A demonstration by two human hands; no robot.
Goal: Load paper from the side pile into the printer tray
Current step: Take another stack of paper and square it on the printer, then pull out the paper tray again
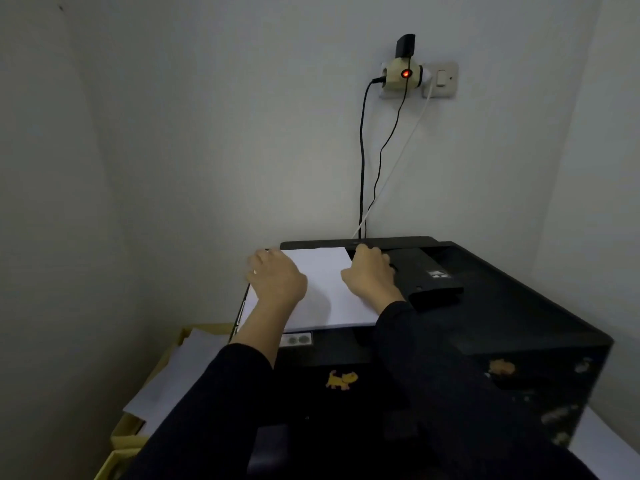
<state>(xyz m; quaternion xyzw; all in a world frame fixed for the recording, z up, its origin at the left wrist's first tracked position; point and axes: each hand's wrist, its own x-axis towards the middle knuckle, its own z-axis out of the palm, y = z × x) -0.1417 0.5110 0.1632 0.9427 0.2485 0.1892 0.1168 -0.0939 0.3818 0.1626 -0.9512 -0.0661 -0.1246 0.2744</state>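
The paper stack (322, 289) lies on the tray on top of the black printer (502, 306), its far short edge at the rear slot (360, 242). Its long axis runs from me toward the wall, and the leading edge points into the slot. I judge the stack light, thin and limp. It would sag if lifted by one corner, and the sheets slide over one another, so I should hold it at both long edges. My left hand (277, 277) rests on the left edge, fingers spread and slightly blurred. My right hand (370, 275) sits at the far right corner with fingers bent; I cannot tell whether they pinch the paper. The side pile (173, 372) lies in the yellow box (128, 434), left of the printer.
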